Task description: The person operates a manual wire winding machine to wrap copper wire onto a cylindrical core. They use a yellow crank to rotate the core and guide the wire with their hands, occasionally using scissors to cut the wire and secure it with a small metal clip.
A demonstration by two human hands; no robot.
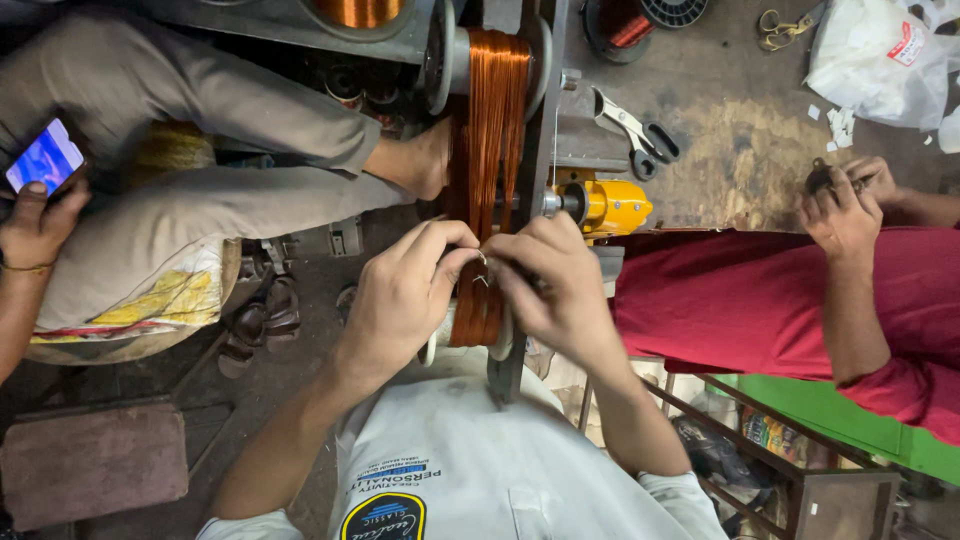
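Note:
A thick coil of copper wire (487,130) is wound on a metal winding frame (540,110) straight ahead of me. My left hand (405,290) and my right hand (555,285) meet in front of the lower part of the coil. Both pinch a thin wire or small tie (482,262) between thumb and fingers, right against the copper strands. What exactly lies between the fingertips is too small to tell. A yellow part (615,205) sits on the frame's shaft just beyond my right hand.
One person sits at left with a foot (420,160) against the frame and a lit phone (45,157) in hand. Another person in red at right handles a small dark part (820,180). Scissors (640,130), a wire spool (625,25) and a white bag (880,60) lie on the worktable.

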